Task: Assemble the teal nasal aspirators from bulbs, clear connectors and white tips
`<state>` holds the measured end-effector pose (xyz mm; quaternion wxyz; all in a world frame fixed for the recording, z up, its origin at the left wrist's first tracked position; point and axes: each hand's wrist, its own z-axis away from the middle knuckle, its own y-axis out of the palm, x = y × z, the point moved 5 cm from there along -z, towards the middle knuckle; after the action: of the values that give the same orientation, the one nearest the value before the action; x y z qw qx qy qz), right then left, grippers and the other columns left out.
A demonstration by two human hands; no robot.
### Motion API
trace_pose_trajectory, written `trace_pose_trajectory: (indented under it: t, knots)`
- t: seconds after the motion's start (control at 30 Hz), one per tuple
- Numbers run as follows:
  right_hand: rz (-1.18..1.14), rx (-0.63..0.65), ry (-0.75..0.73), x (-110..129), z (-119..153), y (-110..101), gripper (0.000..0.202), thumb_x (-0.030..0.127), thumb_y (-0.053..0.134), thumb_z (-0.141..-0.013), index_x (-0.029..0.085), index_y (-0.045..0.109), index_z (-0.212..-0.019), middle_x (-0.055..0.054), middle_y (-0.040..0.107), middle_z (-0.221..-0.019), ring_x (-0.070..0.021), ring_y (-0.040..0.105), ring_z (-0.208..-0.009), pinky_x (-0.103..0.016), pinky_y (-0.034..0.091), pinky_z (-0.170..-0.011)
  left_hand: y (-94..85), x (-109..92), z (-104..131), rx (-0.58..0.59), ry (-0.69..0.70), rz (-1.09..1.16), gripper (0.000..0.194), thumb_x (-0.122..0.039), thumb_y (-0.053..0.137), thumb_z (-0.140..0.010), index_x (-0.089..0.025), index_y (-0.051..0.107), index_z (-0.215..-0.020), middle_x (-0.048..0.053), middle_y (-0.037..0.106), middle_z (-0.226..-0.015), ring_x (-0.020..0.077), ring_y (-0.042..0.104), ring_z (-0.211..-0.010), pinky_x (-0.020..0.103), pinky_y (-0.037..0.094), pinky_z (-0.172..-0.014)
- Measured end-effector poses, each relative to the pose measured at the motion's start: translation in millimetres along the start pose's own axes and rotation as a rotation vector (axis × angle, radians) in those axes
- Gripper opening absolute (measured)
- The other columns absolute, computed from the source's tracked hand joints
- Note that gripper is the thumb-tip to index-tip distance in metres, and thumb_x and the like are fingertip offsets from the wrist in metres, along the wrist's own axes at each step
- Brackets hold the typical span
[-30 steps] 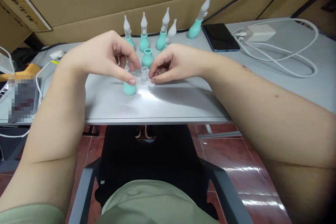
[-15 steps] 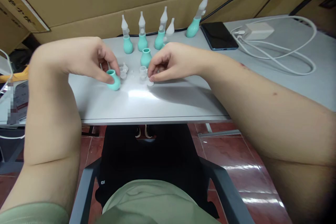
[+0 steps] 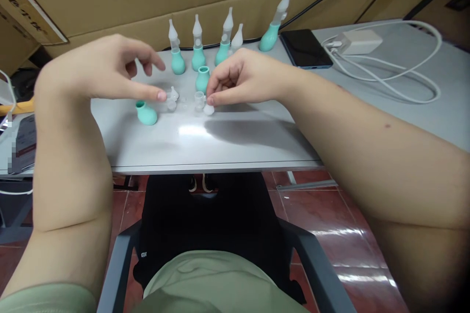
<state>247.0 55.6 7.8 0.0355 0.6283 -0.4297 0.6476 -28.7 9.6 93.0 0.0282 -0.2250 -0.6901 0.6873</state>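
My left hand (image 3: pixel 123 71) is open over the table, thumb and fingers apart with nothing between them. Below it a teal rubber bulb (image 3: pixel 147 114) lies tilted, its mouth toward the left. Its thumb tip is close to a clear plastic cup-like part (image 3: pixel 171 103) and a small translucent nozzle tip (image 3: pixel 174 93). Thumb and finger of my right hand (image 3: pixel 237 80) pinch a white nozzle tip (image 3: pixel 209 109), low over the tabletop. Beside that hand are another clear part (image 3: pixel 199 100) and an upright teal bulb (image 3: pixel 202 79), partly covered by its fingers.
Several assembled teal nasal aspirators (image 3: pixel 177 61) stand along the back, one leaning farther right (image 3: pixel 270 36). A black phone (image 3: pixel 306 49) and a white charger (image 3: pixel 360 41) with a looped cable lie on the right. A cardboard wall (image 3: pixel 128 5) closes off the back.
My left hand has let go of the teal bulb, which now lies tilted farther left, and its fingers have spread. My right hand still pinches the white nozzle tip, shifted slightly.
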Motion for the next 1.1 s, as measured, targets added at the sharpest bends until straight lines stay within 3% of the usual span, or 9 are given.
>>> trace_pose_trajectory:
  t: [0.07,0.2,0.33,0.47,0.53,0.63,0.8,0.97,1.1]
  knots:
    - [-0.106,-0.061,0.037,3.3,-1.4,0.4,0.038,0.049,0.121,-0.079,0.028,0.091,-0.088,-0.004,0.091,-0.095,-0.0219,0.071,-0.079,-0.042,0.051,-0.072,2.6,-14.4,0.8,-0.136,0.174,0.171,0.06,-0.072,0.103,-0.08,-0.027,0.097,-0.119,0.002,0.068,-0.087,0.0183,0.05,-0.076,0.04,0.037,-0.07]
    - [-0.382,-0.19,0.038,7.2,-5.9,-0.6,0.054,0.053,0.131,-0.068,0.027,0.088,-0.087,-0.001,0.09,-0.093,-0.0174,0.065,-0.071,-0.039,0.04,-0.063,27.8,-31.7,-5.9,-0.148,0.447,0.454,0.061,-0.059,0.118,-0.079,-0.039,0.099,-0.134,0.009,0.084,-0.134,0.0278,0.072,-0.099,0.051,0.065,-0.09]
    - [-0.668,-0.224,0.042,-2.1,-11.3,-3.3,0.072,0.054,0.139,-0.055,0.023,0.085,-0.091,0.003,0.085,-0.091,-0.0125,0.069,-0.077,-0.027,0.053,-0.069,45.9,-42.8,-9.8,-0.225,0.508,0.426,0.05,-0.057,0.106,-0.094,-0.039,0.099,-0.14,0.013,0.082,-0.146,0.0297,0.077,-0.104,0.054,0.072,-0.102]
    - [-0.682,-0.094,0.111,-9.9,-13.6,3.4,0.075,0.052,0.136,-0.067,0.022,0.08,-0.106,0.001,0.086,-0.101,-0.0161,0.075,-0.094,-0.029,0.061,-0.084,53.3,-51.9,-6.3,-0.333,0.514,0.363,0.034,-0.03,0.092,-0.109,-0.022,0.099,-0.141,0.013,0.09,-0.131,0.0265,0.08,-0.113,0.044,0.069,-0.101]
    - [-0.648,-0.066,0.139,-9.9,-13.8,8.5,0.069,0.046,0.133,-0.072,0.023,0.078,-0.108,-0.001,0.086,-0.103,-0.0197,0.076,-0.098,-0.032,0.061,-0.085,49.0,-55.2,-0.8,-0.465,0.628,0.465,0.022,-0.036,0.099,-0.098,-0.022,0.099,-0.116,0.01,0.087,-0.109,0.0243,0.078,-0.098,0.041,0.063,-0.084]
    - [-0.549,-0.141,0.125,-6.3,-14.2,11.1,0.058,0.044,0.127,-0.074,0.025,0.08,-0.101,-0.002,0.082,-0.096,-0.0215,0.072,-0.088,-0.036,0.057,-0.077,52.6,-55.6,-7.8,-0.377,0.482,0.455,0.034,-0.056,0.102,-0.103,-0.024,0.094,-0.111,0.012,0.087,-0.119,0.033,0.08,-0.117,0.048,0.067,-0.1]
    - [-0.322,-0.568,-0.108,12.5,-4.5,-8.2,0.033,0.046,0.108,-0.097,0.031,0.079,-0.098,-0.002,0.075,-0.087,-0.0215,0.059,-0.069,-0.044,0.043,-0.066,55.6,-77.1,-16.9,-0.149,0.362,0.629,0.062,-0.074,0.106,-0.097,-0.03,0.093,-0.14,0.014,0.088,-0.127,0.0477,0.076,-0.155,0.055,0.071,-0.114]
    - [-0.15,-0.629,-0.296,38.5,8.4,-6.2,0.057,0.061,0.121,-0.089,0.03,0.074,-0.084,-0.003,0.071,-0.087,-0.0219,0.066,-0.077,-0.046,0.053,-0.076,58.7,-78.7,-11.2,-0.204,0.263,0.78,0.053,-0.068,0.107,-0.099,-0.034,0.095,-0.138,0.012,0.09,-0.117,0.0477,0.085,-0.146,0.055,0.076,-0.104]
    - [-0.035,-0.583,-0.488,36.1,5.7,2.5,0.05,0.064,0.107,-0.108,0.029,0.078,-0.087,-0.002,0.077,-0.09,-0.0166,0.064,-0.071,-0.041,0.053,-0.07,64.1,-54.9,-8.0,-0.325,0.199,0.76,0.036,-0.063,0.108,-0.1,-0.036,0.097,-0.121,0.009,0.087,-0.1,0.0437,0.091,-0.12,0.055,0.075,-0.094]
